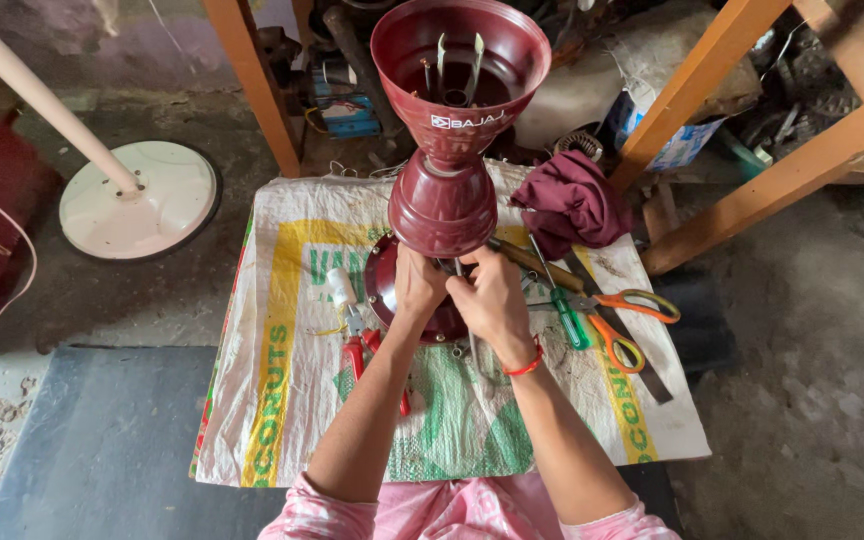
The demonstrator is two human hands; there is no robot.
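Observation:
A dark red fan part (pixel 447 150) stands upright at the middle, with a wide cup on top, a bell-shaped canopy below and a round base plate (pixel 380 285) at the bottom. My left hand (pixel 417 285) grips it just under the canopy. My right hand (pixel 490 297), with a red band at the wrist, is closed against the same spot from the right. What its fingers pinch is hidden between the two hands.
A printed woven sack (pixel 282 400) covers the low surface. On it lie red-handled pliers (pixel 357 345), a green screwdriver (pixel 567 312), orange scissors (pixel 617 320) and a maroon cloth (pixel 572 200). A white stand base (pixel 142 200) is at left, orange wooden legs (pixel 712 80) at right.

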